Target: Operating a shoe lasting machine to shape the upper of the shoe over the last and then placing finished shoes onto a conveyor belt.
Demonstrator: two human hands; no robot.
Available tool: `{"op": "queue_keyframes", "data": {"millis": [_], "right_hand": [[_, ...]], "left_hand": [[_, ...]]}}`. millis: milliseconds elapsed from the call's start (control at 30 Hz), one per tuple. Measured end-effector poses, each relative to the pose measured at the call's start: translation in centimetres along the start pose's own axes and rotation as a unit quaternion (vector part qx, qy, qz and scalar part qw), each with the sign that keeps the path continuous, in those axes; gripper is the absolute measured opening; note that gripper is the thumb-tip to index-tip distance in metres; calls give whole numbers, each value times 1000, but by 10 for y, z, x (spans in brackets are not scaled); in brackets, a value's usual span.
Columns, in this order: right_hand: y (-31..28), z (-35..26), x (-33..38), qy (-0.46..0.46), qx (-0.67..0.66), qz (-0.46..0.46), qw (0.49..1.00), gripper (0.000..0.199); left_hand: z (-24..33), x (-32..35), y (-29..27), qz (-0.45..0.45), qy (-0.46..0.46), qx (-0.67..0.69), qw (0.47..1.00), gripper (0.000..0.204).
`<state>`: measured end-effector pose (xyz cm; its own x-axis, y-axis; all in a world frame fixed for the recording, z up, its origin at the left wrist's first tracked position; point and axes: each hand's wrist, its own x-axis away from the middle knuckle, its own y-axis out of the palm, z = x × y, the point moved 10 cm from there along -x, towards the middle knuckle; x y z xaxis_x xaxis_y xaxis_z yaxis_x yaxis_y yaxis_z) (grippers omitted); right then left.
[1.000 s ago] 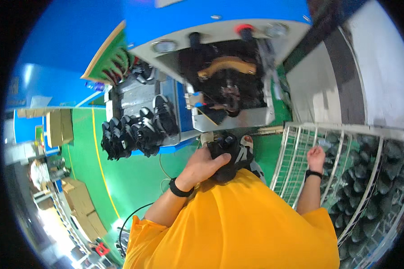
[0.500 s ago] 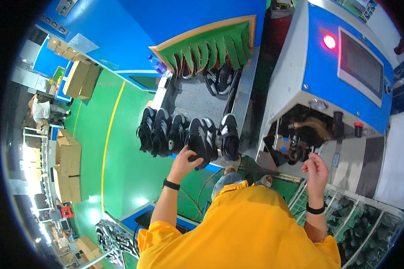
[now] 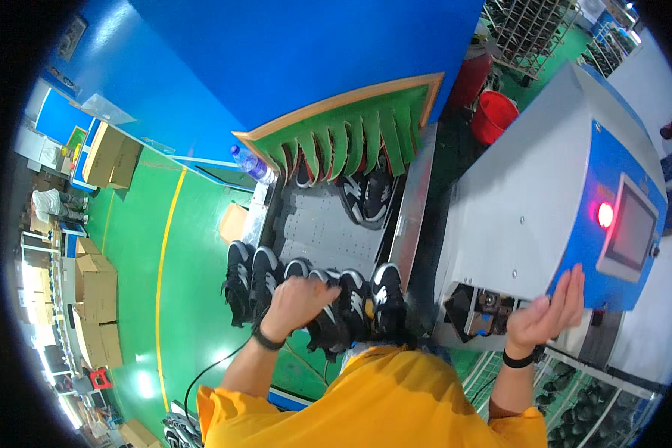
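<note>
Several black sneakers with white trim point(image 3: 267, 280) stand in a row across the near end of a grey perforated conveyor bed point(image 3: 328, 235). My left hand point(image 3: 295, 302) is over the middle of that row, its fingers curled. The hand covers part of the shoes beneath, and what lies in its fingers, if anything, cannot be made out. To the right, my right hand point(image 3: 549, 310) is raised with its fingers stretched out, next to the blue front of a grey-and-blue machine point(image 3: 515, 201). A black sneaker pair point(image 3: 366, 196) lies farther back by a green strip curtain point(image 3: 351, 145).
A plastic bottle point(image 3: 250, 164) stands at the conveyor's left edge. The machine has a lit red lamp point(image 3: 605, 215) and a screen. Below my right arm is a wire rack point(image 3: 575, 396) of dark items. A red bucket point(image 3: 493, 118) and cardboard boxes point(image 3: 97, 306) stand farther off.
My left hand has come off the sneaker's heel and now curls above the row. My right hand has left the machine's lower opening and spread its fingers. The view has shifted.
</note>
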<state>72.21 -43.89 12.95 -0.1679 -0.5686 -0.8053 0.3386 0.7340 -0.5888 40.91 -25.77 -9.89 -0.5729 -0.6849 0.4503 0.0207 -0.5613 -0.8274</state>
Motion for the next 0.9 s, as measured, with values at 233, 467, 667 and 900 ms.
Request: {"op": "queue_keyframes", "data": {"millis": [233,467,667,900], "right_hand": [[-6,-8,14,-33,62,78,995,47],[7,-24,10,-49,45,58,996,48],[8,-29,5,38,-160,-22,986,49],[52,-94,98,443,-810,-234,305,70]], "left_hand": [[-83,-239,84,133,-192,470,851,82],[-129,-250,89,63,-149,650,743,26],[-10,-94,-16,49,-11,829,557,34],[181,89,49,-309,129,667,665,58]]}}
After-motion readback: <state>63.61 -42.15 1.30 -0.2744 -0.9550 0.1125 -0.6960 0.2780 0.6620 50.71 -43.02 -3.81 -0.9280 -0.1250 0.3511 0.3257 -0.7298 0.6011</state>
